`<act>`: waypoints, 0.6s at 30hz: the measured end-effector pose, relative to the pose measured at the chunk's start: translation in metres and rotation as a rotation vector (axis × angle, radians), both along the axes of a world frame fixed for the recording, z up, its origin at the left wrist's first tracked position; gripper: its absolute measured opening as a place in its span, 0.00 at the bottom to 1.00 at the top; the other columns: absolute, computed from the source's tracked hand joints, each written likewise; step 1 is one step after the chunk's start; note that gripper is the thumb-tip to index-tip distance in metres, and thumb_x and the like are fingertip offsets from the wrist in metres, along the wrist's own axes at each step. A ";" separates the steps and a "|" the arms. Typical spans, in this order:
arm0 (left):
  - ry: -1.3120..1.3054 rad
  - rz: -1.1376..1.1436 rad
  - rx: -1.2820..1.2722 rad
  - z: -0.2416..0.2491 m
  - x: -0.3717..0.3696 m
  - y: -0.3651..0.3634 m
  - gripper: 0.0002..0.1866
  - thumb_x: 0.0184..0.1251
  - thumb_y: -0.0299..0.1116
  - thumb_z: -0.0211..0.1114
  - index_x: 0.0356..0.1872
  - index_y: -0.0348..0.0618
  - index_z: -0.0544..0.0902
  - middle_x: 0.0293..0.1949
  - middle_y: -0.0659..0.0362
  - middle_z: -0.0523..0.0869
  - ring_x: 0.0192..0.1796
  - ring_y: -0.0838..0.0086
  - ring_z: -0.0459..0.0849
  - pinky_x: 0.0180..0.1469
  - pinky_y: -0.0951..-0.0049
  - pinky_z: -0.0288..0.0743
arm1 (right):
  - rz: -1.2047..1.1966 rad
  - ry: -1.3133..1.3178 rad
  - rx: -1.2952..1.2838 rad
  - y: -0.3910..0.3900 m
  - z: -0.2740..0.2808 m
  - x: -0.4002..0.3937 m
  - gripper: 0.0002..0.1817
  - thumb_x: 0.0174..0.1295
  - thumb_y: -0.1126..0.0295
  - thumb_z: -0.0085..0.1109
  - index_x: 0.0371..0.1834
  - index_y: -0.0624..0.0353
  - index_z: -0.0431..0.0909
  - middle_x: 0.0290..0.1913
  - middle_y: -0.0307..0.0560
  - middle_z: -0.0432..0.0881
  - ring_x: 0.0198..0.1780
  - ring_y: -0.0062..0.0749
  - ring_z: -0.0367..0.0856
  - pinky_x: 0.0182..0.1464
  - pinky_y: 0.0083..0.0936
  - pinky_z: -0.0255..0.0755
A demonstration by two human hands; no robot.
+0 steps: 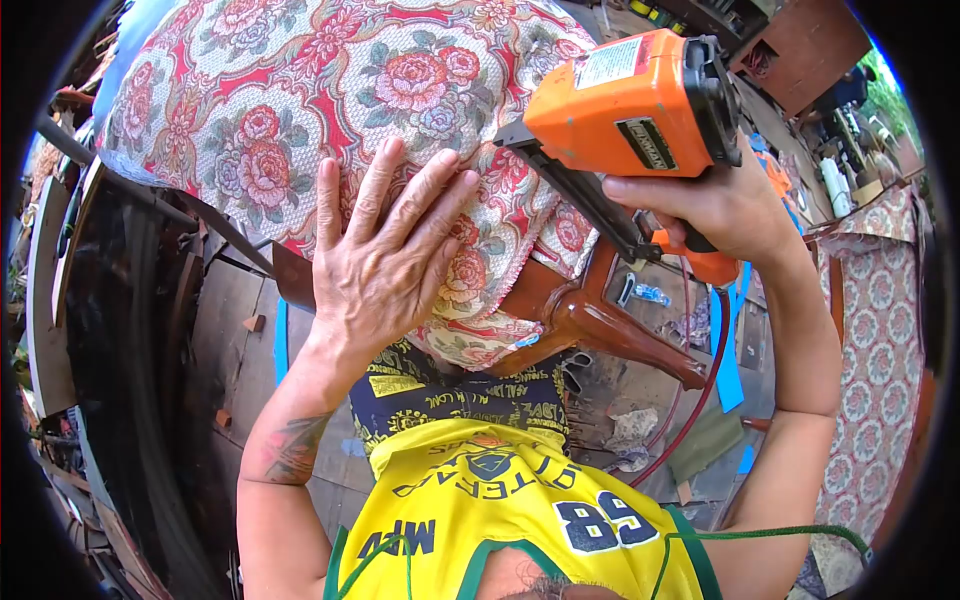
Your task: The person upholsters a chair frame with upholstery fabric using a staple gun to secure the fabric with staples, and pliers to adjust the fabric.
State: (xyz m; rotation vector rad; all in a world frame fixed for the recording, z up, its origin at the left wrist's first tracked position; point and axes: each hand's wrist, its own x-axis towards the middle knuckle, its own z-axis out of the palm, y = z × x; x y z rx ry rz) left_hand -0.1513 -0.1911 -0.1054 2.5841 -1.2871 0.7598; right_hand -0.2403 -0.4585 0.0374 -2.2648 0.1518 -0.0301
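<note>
My left hand (pixel 385 240) lies flat on the floral fabric (pixel 430 85), fingers stretched out and slightly apart. The fabric has red and pink roses and covers a piece of furniture in front of me. My right hand (pixel 725 215) is wrapped round the handle of an orange and black pneumatic stapler (pixel 625 110). Its nose points left and meets or hovers just over the fabric, right of my left fingertips; contact is hard to tell. Below the fabric's loose edge shows a polished brown wooden leg (pixel 640 345).
A dark red air hose (pixel 700 400) runs down from the stapler across the floor. Blue strips (pixel 728 370) and scraps lie on the floorboards. Another piece covered in patterned fabric (pixel 870 370) stands at the right. Curved wooden parts (pixel 45 300) are stacked at the left.
</note>
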 end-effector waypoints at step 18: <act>0.020 -0.023 -0.106 -0.005 0.000 0.000 0.28 0.78 0.47 0.57 0.78 0.69 0.74 0.79 0.71 0.70 0.85 0.63 0.59 0.85 0.34 0.34 | 0.146 -0.083 -0.197 0.021 -0.003 0.009 0.21 0.56 0.66 0.80 0.51 0.60 0.88 0.31 0.38 0.88 0.24 0.17 0.79 0.31 0.23 0.76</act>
